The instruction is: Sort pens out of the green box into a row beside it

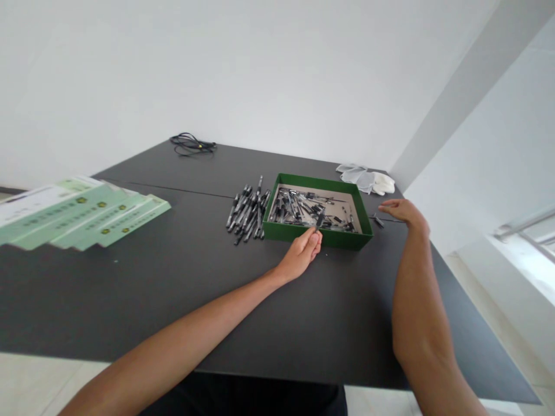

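Observation:
In front of the green box (316, 238), my left hand (302, 251) is closed around a dark pen (319, 219), which points up and away over the box's front wall. Inside the box lie many loose black and clear pen parts (299, 205). My right hand (401, 211) hovers to the right of the box, its fingers stretched out to the left and nothing visible in them. Just below those fingertips, small dark pen pieces (378, 221) rest on the table. Left of the box is a pile of black-and-clear pens (248, 212).
Green booklets (93, 214) are fanned out on the left of the dark table (173, 283). A coiled black cable (193, 143) lies at the back left. White gloves (366, 178) sit behind the box, near the wall.

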The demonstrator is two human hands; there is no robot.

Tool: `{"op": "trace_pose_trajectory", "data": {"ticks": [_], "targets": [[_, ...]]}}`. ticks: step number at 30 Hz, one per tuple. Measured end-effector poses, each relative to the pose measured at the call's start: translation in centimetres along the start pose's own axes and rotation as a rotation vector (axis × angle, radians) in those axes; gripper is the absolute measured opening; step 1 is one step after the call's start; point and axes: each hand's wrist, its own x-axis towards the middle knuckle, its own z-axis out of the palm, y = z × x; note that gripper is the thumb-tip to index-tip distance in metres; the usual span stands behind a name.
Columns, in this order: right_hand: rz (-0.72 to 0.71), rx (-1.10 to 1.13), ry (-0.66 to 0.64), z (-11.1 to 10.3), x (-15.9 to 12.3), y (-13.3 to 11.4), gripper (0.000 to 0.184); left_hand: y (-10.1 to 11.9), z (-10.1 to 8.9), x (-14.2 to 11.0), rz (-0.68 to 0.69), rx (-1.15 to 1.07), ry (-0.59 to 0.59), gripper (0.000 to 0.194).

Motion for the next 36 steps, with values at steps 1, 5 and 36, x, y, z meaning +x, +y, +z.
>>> {"op": "trace_pose_trajectory", "data": {"ticks": [1, 5, 36], "targets": [[0.014, -0.012, -0.027, 0.4, 0.2, 0.2, 0.040, 0.0, 0.0, 0.0, 0.002, 0.001, -0.001, 0.048], [0.069, -0.037, -0.063, 2.2, 0.5, 0.3, 0.035, -0.2, 0.0, 0.0, -0.003, -0.016, -0.008, 0.047], [-0.604, 0.487, 0.028, -7.8, -9.6, -13.2, 0.036, -0.1, 0.2, 0.2, 0.027, -0.032, 0.003, 0.047]]}}
